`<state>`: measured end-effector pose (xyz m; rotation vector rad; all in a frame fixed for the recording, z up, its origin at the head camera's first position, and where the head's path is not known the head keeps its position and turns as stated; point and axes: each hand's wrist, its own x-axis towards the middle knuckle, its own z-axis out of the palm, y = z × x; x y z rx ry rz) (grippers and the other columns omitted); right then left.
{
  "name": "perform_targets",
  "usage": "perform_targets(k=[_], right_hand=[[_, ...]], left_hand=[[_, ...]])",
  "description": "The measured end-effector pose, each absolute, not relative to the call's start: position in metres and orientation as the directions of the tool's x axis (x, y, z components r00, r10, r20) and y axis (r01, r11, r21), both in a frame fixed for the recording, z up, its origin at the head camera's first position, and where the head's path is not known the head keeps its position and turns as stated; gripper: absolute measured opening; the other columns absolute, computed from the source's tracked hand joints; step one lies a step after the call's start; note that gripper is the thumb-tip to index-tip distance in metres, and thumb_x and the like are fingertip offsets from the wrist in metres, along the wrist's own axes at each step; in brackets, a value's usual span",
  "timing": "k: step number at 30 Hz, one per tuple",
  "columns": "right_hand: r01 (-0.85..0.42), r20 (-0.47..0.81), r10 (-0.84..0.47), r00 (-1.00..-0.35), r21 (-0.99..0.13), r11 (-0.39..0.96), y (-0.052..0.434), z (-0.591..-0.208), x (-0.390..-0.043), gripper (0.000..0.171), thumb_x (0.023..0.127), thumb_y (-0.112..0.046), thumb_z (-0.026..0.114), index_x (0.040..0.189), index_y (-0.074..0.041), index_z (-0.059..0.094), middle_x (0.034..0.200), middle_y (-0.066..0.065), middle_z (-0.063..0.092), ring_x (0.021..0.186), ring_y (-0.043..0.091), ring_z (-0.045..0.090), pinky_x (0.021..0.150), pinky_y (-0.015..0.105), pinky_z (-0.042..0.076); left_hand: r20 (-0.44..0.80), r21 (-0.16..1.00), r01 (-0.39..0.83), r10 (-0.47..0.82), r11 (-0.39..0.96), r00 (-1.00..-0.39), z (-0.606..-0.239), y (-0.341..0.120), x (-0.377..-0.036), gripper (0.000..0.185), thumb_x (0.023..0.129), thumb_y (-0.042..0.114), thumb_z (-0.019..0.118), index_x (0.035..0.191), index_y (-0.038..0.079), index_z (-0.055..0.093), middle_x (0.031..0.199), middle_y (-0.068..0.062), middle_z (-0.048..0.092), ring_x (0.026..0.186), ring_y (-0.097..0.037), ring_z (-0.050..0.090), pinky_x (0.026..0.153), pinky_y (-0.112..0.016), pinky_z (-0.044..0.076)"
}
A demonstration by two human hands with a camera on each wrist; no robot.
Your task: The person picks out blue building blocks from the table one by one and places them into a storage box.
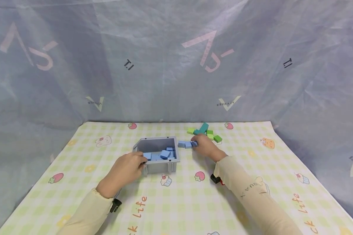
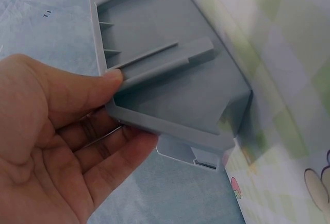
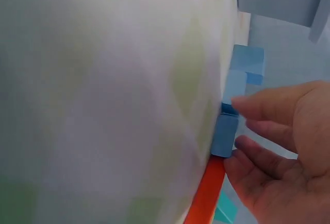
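Head view: left hand (image 1: 126, 168) on ribbed grey plastic bin (image 1: 159, 153), boxy.

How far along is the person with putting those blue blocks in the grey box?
Several blue blocks already lie in the grey box, which the left hand holds by its near corner. The right hand has its fingers on the loose blue blocks beside the box. Those remain outside, along with the green and teal blocks behind.
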<state>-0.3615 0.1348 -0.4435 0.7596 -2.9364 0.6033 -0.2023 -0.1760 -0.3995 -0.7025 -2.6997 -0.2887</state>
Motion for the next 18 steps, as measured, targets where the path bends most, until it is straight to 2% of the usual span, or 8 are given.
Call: perform_targets(k=[4, 10, 18], right_hand=[[-0.467, 0.135, -0.448, -0.884, -0.319, 0.825, 0.1331, -0.445, -0.3625, 0.025, 0.086, 0.0, 0.068, 0.111, 0.003, 0.072, 0.114, 0.016, 0.069, 0.117, 0.035, 0.059, 0.102, 0.047, 0.044], [-0.469, 0.15, -0.444, -0.883, -0.324, 0.822, 0.1316, -0.4434, -0.3618, 0.025, 0.084, 0.001, 0.069, 0.109, 0.004, 0.072, 0.111, 0.017, 0.068, 0.112, 0.034, 0.061, 0.099, 0.046, 0.047], [-0.429, 0.103, -0.42, -0.902, -0.335, 0.839, 0.1273, -0.4396, -0.3581, 0.023, 0.084, 0.0, 0.069, 0.107, 0.003, 0.072, 0.109, 0.016, 0.067, 0.109, 0.032, 0.061, 0.098, 0.044, 0.048]], left_hand=[[0.363, 0.118, 0.503, 0.435, 0.856, -0.824, -0.399, -0.1758, -0.2025, 0.012, 0.083, 0.0, 0.071, 0.087, 0.01, 0.076, 0.072, 0.006, 0.05, 0.061, -0.008, 0.044, 0.057, -0.025, 0.041], [0.364, 0.119, 0.501, 0.432, 0.857, -0.825, -0.3978, -0.1756, -0.2024, 0.012, 0.084, 0.0, 0.072, 0.083, 0.011, 0.075, 0.071, 0.007, 0.047, 0.06, -0.008, 0.042, 0.056, -0.026, 0.041], [0.359, 0.116, 0.495, 0.428, 0.861, -0.829, -0.3997, -0.1758, -0.2023, 0.012, 0.084, 0.001, 0.071, 0.084, 0.012, 0.075, 0.071, 0.007, 0.047, 0.06, -0.008, 0.041, 0.056, -0.026, 0.04]])
